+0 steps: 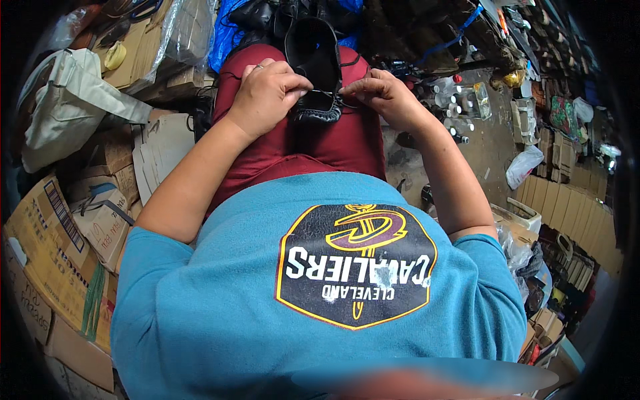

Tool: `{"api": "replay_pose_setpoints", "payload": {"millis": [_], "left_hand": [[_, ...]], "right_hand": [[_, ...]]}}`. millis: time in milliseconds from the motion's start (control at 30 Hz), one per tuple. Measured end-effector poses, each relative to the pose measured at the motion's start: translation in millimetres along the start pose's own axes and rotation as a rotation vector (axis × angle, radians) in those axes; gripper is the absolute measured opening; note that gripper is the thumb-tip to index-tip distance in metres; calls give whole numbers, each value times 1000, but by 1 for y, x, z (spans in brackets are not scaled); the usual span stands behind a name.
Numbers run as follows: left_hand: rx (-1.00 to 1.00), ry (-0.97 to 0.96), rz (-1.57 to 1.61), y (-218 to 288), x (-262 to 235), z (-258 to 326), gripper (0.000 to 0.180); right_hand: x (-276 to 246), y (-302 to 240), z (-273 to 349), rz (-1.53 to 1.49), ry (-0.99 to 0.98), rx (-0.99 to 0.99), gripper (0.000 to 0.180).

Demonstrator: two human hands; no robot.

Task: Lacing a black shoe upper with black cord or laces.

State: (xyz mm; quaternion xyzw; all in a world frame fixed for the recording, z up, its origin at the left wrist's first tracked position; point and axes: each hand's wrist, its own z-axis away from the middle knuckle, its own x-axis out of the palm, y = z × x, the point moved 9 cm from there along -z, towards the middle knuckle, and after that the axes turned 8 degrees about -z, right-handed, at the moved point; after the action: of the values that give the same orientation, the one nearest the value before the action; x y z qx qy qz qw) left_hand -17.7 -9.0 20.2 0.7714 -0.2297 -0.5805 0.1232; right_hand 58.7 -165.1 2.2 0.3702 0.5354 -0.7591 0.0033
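Observation:
A black leather shoe (291, 50) lies between my thighs, its dark hollow facing up and its puckered near end toward me. Across the opening near that end runs a thin, light thread (325, 91). On one side my left hand (268, 93) pinches the thread between thumb and forefinger. My right hand (387, 97) pinches at the other side, close to the shoe's edge. Dark cord hangs out beside both hands over my red trousers. What exactly lies between the right fingertips is too small to make out clearly.
More black shoes (257, 15) rest on a blue plastic sheet (223, 33) beyond my knees. At left are a pale cloth bag (63, 110) and cardboard (50, 233). Several bottles (460, 125) and a clear plastic bag (525, 165) are on the floor at right.

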Motion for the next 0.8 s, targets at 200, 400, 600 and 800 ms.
{"api": "replay_pose_setpoints", "payload": {"millis": [200, 400, 600, 800], "left_hand": [[-5, 0, 52, -2, -1, -1, 14], [29, -41, -4, 5, 3, 2, 15], [22, -105, 47, 0, 16, -5, 14], [27, -152, 45, -7, 26, -17, 14]], "right_hand": [[1, 4, -2, -86, -30, 52, 32], [3, 8, -3, -162, -77, 101, 32], [5, 12, -10, -307, -118, 63, 27], [9, 24, -13, -359, -156, 153, 27]]}}
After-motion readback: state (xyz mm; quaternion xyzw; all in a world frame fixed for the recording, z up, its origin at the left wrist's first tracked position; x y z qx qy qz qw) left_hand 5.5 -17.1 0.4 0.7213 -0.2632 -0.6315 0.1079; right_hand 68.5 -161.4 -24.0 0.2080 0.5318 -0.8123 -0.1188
